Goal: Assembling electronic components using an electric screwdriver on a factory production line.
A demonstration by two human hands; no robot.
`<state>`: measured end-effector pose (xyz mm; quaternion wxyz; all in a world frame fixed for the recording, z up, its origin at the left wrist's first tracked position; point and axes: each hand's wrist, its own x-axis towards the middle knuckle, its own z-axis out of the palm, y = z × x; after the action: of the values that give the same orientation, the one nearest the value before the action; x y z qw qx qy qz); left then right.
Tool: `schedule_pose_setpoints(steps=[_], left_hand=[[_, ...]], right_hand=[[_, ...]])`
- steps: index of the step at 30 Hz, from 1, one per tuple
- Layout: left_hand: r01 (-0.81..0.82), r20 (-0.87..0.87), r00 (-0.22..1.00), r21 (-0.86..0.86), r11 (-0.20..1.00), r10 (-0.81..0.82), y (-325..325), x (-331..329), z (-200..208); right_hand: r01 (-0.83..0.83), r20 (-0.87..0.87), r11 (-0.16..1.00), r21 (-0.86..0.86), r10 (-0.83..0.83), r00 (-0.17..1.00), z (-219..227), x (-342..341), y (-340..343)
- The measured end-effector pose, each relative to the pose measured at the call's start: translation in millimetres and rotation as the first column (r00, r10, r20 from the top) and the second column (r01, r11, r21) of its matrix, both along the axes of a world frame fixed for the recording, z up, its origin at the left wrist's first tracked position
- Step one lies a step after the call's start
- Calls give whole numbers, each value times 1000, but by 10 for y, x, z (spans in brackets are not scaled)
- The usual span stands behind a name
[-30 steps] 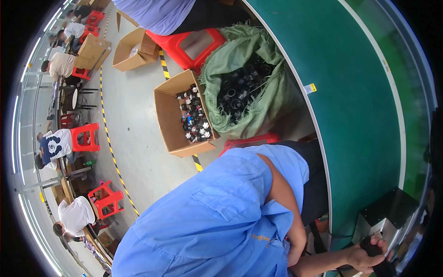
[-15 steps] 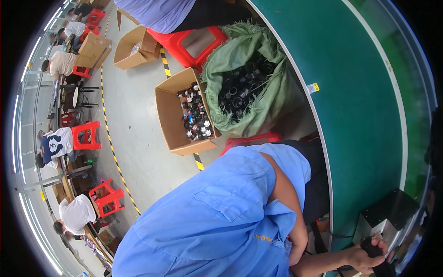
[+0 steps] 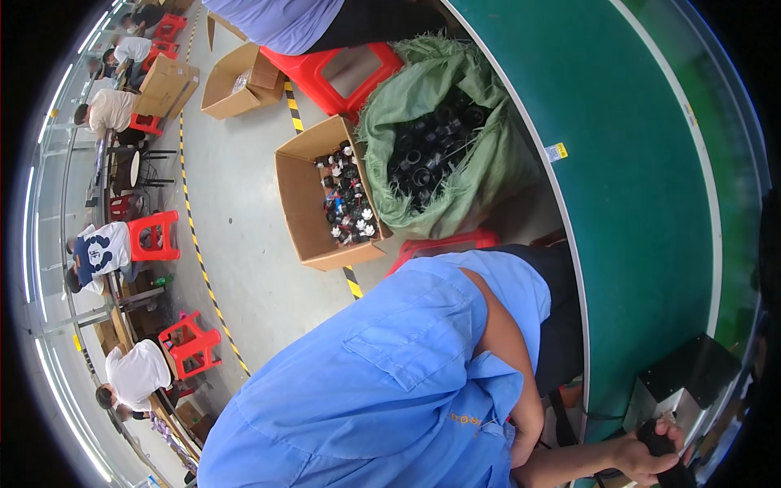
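My bent arm, bare below a short blue sleeve, reaches to the lower right. My left hand [image 3: 639, 457] is closed around a dark rounded object [image 3: 656, 439]. Its kind is not clear near the dim picture rim. Thumb and fingers curl about it, and another black piece [image 3: 677, 477] shows just below. Close beside the hand stands a metal box with a black top [image 3: 688, 370], at the end of the green conveyor belt [image 3: 643, 203]. No second hand shows; my blue shirt [image 3: 366, 366] covers much of the lower middle.
A green woven sack [image 3: 488, 191] of black plastic rings stands by the belt. Left of it is a carton [image 3: 297, 191] of black and white parts. Another open carton [image 3: 220, 91], red stools [image 3: 189, 348] and a seated co-worker [image 3: 285, 24] are around; more people sit far left.
The whole view has shifted very slightly. My left hand keeps its grip on the dark object in the same place.
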<state>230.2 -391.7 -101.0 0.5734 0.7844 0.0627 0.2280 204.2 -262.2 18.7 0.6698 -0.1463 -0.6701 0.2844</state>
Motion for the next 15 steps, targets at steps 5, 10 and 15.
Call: schedule_pose_setpoints(steps=[5,10,15], left_hand=[[-12,-49,999,12,1000,12,31,55,19],[-20,-100,995,25,999,23,28,48,41],[-26,-152,988,41,999,32,6,19,67]], right_hand=[[1,-27,1000,-3,-1,1000,12,-53,-40],[3,-50,1000,-25,-4,999,19,-80,-67],[-24,-3,1000,-11,24,1000,-11,11,5]])
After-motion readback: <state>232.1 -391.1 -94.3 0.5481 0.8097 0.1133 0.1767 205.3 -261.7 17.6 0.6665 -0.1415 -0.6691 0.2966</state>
